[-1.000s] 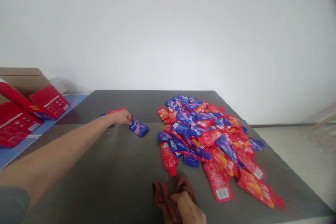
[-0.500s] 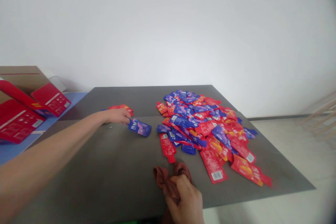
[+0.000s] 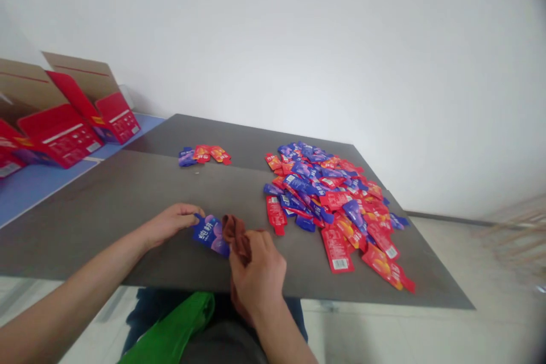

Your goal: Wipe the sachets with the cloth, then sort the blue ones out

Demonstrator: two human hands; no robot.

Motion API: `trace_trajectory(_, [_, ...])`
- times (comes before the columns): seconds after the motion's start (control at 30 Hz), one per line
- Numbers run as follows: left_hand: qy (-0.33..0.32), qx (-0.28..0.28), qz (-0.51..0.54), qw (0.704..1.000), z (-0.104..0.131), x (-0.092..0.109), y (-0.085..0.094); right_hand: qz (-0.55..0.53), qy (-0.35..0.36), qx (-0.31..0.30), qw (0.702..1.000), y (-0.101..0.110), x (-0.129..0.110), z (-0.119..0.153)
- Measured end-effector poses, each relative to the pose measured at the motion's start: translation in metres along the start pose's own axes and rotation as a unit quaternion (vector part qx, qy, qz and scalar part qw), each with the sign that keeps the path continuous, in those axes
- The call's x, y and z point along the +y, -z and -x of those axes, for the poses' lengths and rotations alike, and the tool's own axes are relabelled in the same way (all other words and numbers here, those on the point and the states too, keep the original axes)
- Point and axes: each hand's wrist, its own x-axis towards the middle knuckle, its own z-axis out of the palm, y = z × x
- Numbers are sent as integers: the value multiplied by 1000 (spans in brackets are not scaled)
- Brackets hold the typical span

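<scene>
Near the front of the dark table, my left hand pinches a blue-purple pouch by its narrow spout end. A bunched brown cloth is gripped in my right hand, and it overlaps the right end of the pouch. Whether the cloth presses on the pouch, I cannot tell. To the right of both hands lies a big heap of red and blue-purple pouches. Farther back on the left is a small group of pouches, blue-purple ones beside red ones.
Open red cardboard boxes stand on a blue surface at the left. The dark table reaches back to a white wall. A green cloth item hangs below the table's front edge. Blurred wooden slats show at far right.
My left hand has brought the blue-purple pouch nearer to me. My right hand with the cloth has moved left to meet it. The view has shifted, showing more boxes.
</scene>
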Motion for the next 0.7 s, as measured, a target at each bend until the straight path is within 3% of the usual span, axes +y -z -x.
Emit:
trace_trajectory(0.1, [-39,10,-3,999,9,-3,-17,76,54,-79,993,-30,-38,-17])
trace_trajectory(0.2, [-97,26,-70,992,14,0,-27,141,54,-136,979,-43,-39,-21])
trace_trajectory(0.27, [-118,48,-117,985,18,0,-31,182,23,-143,972,-35,-19,-20])
trace_trajectory(0.37, [-127,75,-127,981,24,-3,-34,244,-45,-133,960,-3,18,-21])
trace_trajectory(0.43, [-129,80,-123,981,28,-5,-36,260,-65,-121,956,18,27,-23])
trace_trajectory(0.5, [-128,84,-133,979,30,-6,-38,244,-59,-96,963,26,15,-21])
trace_trajectory(0.57, [-129,93,-144,977,31,-6,-41,211,-29,-75,974,17,-9,-14])
trace_trajectory(0.7, [-157,95,-171,968,36,-2,-51,187,40,-151,970,-20,-41,2])
